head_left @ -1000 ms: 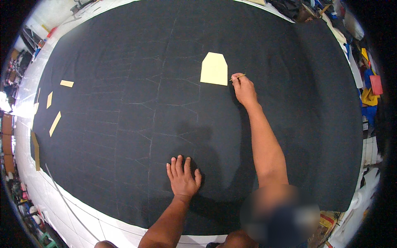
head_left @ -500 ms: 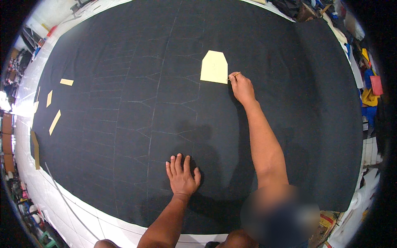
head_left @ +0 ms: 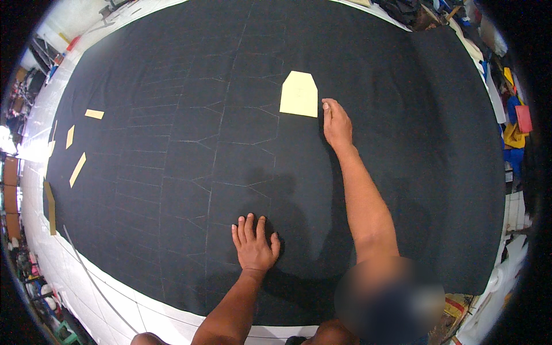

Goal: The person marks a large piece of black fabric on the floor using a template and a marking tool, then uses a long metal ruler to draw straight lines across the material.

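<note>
A pale yellow template [head_left: 299,94] with two cut corners lies flat on a large dark cloth [head_left: 425,172]. Just right of its lower right corner, my right hand [head_left: 337,122] has its fingers pinched together. The thin tan stick that showed in those fingers in the earlier view is hidden now; it is not seen lying on the cloth. My left hand [head_left: 256,245] rests palm down on the cloth nearer to me, fingers spread and holding nothing. Fine pale lines, some forking into Y shapes, run over the cloth left of the template.
Several small yellow pieces, among them a slanted strip [head_left: 77,169], lie at the cloth's left side. A longer bent brown strip [head_left: 50,207] sits on its left edge. White table surface [head_left: 115,282] borders the cloth. A red object [head_left: 523,119] and other clutter stand beyond the right edge.
My right hand has drawn slightly right, away from the template's edge, and turned a little; the stick no longer shows. The left hand stays in place.
</note>
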Demonstrator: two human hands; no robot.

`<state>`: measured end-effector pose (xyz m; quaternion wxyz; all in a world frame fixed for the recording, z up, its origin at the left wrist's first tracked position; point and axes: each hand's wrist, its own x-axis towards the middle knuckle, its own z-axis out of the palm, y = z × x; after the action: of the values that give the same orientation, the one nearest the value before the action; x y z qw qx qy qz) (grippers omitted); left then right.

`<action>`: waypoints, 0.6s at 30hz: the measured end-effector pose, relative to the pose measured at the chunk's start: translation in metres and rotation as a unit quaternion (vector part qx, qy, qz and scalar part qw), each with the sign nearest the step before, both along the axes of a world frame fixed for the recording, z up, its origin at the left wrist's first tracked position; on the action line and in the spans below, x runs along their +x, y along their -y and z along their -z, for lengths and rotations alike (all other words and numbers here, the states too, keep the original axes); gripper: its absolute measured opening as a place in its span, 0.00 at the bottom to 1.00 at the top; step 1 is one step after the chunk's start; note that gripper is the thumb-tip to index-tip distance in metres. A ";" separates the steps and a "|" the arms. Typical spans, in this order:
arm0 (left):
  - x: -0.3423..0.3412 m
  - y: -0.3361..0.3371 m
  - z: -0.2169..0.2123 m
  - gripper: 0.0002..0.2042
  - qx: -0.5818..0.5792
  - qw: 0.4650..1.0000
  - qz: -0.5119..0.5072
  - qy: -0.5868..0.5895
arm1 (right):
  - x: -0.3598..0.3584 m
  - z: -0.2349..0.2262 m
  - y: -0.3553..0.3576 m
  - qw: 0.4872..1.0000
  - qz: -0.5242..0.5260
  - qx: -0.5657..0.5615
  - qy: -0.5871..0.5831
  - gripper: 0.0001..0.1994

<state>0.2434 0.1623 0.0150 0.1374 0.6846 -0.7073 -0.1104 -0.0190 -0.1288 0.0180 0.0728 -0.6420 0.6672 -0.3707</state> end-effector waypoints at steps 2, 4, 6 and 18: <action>0.000 0.000 0.000 0.26 0.002 1.000 0.000 0.004 | 0.004 0.006 0.000 0.999 -0.005 -0.015 -0.031 0.13; 0.002 0.000 0.000 0.26 0.005 1.000 -0.002 0.004 | 0.012 0.011 -0.001 0.998 -0.022 0.012 -0.060 0.13; 0.001 0.000 -0.002 0.26 0.009 1.000 0.002 -0.002 | 0.016 0.021 -0.003 0.993 -0.019 0.002 -0.112 0.14; 0.001 0.000 -0.001 0.27 0.004 1.000 0.012 -0.007 | 0.015 0.027 0.001 0.991 -0.026 0.012 -0.132 0.14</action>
<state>0.2449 0.1626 0.0163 0.1382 0.6761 -0.7137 -0.1197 -0.0043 -0.1303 -0.0094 0.0014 -0.7017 0.6582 -0.2728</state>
